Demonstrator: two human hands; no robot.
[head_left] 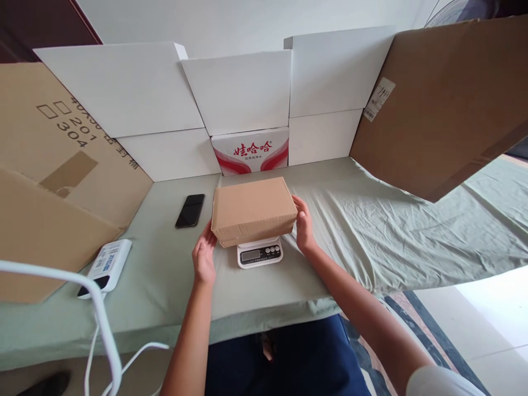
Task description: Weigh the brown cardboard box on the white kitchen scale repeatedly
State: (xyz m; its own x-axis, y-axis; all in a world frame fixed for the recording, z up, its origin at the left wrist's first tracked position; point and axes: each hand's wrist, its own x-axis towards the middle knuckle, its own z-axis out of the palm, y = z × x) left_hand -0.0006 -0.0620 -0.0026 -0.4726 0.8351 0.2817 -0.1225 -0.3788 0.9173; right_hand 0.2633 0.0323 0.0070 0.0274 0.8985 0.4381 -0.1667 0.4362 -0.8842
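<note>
Two bare hands meet at the centre of our view. Between them we see a closed brown cardboard box (253, 210), resting on a small white digital kitchen scale (259, 252) whose display panel shows just below the box. Our left hand (204, 256) lies open against the box's left end; our right hand (304, 224) lies open against its right end. Beyond the left hand, well apart, lies a black smartphone (190, 210).
</note>
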